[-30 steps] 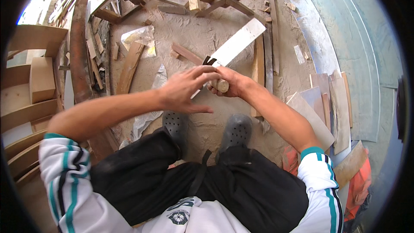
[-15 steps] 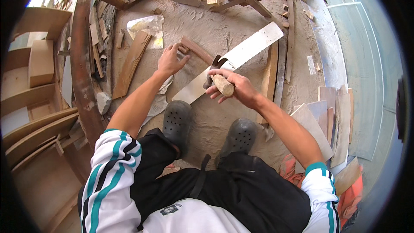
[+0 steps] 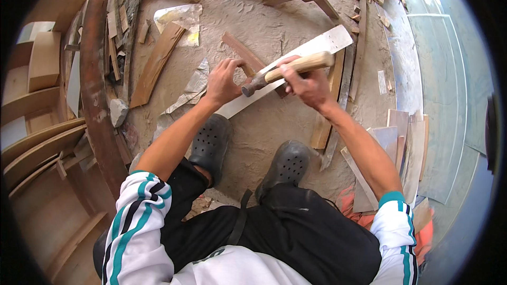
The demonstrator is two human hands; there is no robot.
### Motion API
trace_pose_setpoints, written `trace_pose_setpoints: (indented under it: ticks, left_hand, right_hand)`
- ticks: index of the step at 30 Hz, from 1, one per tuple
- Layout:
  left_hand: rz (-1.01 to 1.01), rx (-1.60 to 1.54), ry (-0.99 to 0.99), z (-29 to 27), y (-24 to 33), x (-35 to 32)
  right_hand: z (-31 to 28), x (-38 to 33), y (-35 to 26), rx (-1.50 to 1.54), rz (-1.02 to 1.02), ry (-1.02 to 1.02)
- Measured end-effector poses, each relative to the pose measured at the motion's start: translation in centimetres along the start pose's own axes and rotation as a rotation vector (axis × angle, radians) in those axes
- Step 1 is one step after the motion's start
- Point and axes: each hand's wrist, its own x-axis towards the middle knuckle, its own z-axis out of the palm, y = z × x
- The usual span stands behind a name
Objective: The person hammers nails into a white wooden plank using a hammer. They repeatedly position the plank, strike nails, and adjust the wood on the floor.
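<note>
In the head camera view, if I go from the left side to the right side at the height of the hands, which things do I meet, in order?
Curved brown plank → grey stone → crumpled paper → left hand → hammer → right hand → pale sheet on the floor.
</note>
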Motion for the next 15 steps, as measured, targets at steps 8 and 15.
trace_pose_setpoints:
  ticks: [8,15]
  left_hand:
    - [-0.053,-0.020,0.027,2.9,4.2,-0.5]
    - [-0.043,-0.147,-0.045,1.7,3.7,-0.4]
  right_hand:
    - [-3.5,2.2,-2.3,0.216,0.168,0.027]
    - [-2.7,1.8,-1.1,0.247,0.202,0.017]
